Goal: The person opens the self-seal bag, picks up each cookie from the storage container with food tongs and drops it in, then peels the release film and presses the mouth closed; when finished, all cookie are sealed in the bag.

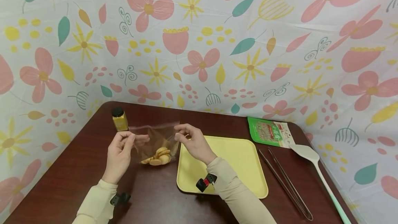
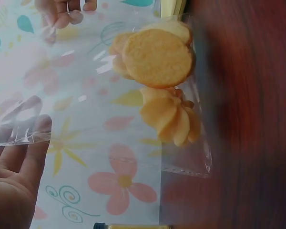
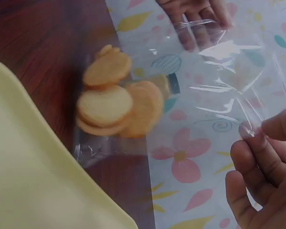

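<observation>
A clear plastic zip bag (image 1: 152, 136) with several golden cookies (image 1: 160, 156) at its bottom hangs upright between both hands, above the table. My left hand (image 1: 118, 155) pinches its upper left edge, with the fingers showing behind the film. The right hand (image 1: 196, 144) pinches the upper right corner between thumb and fingertips. In the left wrist view, one cookie (image 2: 157, 58) is flat and round, and another (image 2: 171, 117) has swirled ridges. Flat cookies (image 3: 105, 105) overlap in the bag in the right wrist view.
A yellow tray (image 1: 230, 148) lies under the right forearm. Behind the left hand stands a black-lidded jar (image 1: 120, 120). To the right are metal tongs (image 1: 287, 186), a green-and-white packet (image 1: 268, 132) and a white spatula (image 1: 306, 152). A floral cloth (image 1: 202, 44) hangs behind the table.
</observation>
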Tool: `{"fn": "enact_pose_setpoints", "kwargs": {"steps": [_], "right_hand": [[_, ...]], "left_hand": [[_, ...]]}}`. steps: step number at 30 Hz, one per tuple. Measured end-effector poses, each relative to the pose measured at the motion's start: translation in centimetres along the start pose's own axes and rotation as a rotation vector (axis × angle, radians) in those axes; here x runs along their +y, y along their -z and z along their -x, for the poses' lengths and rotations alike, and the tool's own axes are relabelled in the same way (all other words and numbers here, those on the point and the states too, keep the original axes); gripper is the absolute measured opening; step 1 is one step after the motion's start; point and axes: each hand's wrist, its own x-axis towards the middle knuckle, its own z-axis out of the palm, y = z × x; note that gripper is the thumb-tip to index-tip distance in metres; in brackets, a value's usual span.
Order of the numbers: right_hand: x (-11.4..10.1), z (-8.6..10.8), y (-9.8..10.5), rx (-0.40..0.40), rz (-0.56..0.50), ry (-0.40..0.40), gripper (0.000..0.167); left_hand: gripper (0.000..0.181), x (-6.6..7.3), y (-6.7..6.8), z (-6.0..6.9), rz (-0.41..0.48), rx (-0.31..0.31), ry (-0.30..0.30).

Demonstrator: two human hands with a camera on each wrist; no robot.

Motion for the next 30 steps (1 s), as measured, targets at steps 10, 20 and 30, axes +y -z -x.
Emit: {"fn": "enact_pose_setpoints", "kwargs": {"steps": [10, 20, 30], "right_hand": [[0.1, -0.2, 0.0, 0.006, -0.022, -0.029, 0.019], [-2.0, -0.3, -0.2, -0.016, -0.065, -0.08, 0.022], [-4.6, 0.4, 0.3, -0.037, -0.054, -0.063, 0.022]], "left_hand": [[0.02, -0.7, 1.1, -0.2, -0.066, -0.058, 0.017], [0.03, -0.9, 1.2, -0.2, 0.002, -0.09, 0.046], [0.02, -1.1, 1.4, -0.1, -0.008, -0.064, 0.06]]}}
